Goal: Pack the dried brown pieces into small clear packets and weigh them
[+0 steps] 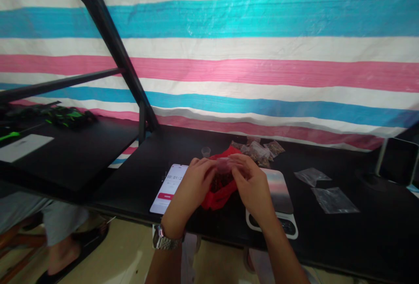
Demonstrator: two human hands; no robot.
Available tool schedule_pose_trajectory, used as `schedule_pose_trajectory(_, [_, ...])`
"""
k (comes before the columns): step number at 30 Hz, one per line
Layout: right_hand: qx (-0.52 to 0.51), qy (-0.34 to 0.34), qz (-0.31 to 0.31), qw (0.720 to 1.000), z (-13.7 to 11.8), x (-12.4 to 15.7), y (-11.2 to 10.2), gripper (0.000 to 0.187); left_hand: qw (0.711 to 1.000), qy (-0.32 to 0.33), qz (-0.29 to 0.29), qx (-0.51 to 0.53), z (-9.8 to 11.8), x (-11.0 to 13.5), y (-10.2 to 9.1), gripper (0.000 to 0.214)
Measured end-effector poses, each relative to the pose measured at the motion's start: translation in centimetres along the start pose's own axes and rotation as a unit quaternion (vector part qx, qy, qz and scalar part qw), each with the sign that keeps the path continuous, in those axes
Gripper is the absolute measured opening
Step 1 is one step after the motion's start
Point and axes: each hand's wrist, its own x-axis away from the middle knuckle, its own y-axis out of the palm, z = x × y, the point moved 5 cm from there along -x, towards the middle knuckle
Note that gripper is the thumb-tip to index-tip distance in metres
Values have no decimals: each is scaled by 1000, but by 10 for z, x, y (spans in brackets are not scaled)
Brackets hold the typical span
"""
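Observation:
Both my hands, my left hand and my right hand, meet above a red plastic bag on the black table. Between their fingers they pinch a small clear plastic bag. Dark granular contents show in the red bag's opening, partly hidden by my hands. Left of my left hand lies a phone showing a timer. A digital kitchen scale sits under my right wrist's side. A metal-link watch circles my left wrist.
Filled small bags lie in a heap behind the hands, beside a small clear cup. Flat clear bags lie to the right. A striped tarpaulin hangs behind; a black metal frame rises left. A person's leg stands lower left.

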Motion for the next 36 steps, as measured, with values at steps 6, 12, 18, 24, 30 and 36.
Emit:
schedule_pose_trajectory(6, [23, -21, -40, 999, -11, 2, -1, 33, 1000, 7, 11, 5, 2, 0, -1, 25])
schedule_pose_trajectory(12, [120, -27, -62, 990, -11, 3, 1, 28, 1000, -3, 14, 9, 3, -1, -4, 25])
schedule_pose_trajectory(18, [25, -5, 50, 998, -16, -6, -28, 19, 997, -3, 69, 40, 6, -1, -16, 21])
schedule_pose_trajectory(24, [54, -56, 356, 931, 3, -10, -163, 44, 989, -27, 128, 63, -5, 5, -34, 25])
schedule_pose_trajectory(30, [409, 134, 405, 807, 54, 14, -250, 42, 989, -32, 134, 46, -20, 8, -41, 25])
schedule_pose_trajectory(36, [590, 70, 235, 769, 62, 9, -223, 51, 990, -27, 137, 38, -16, 5, -40, 27])
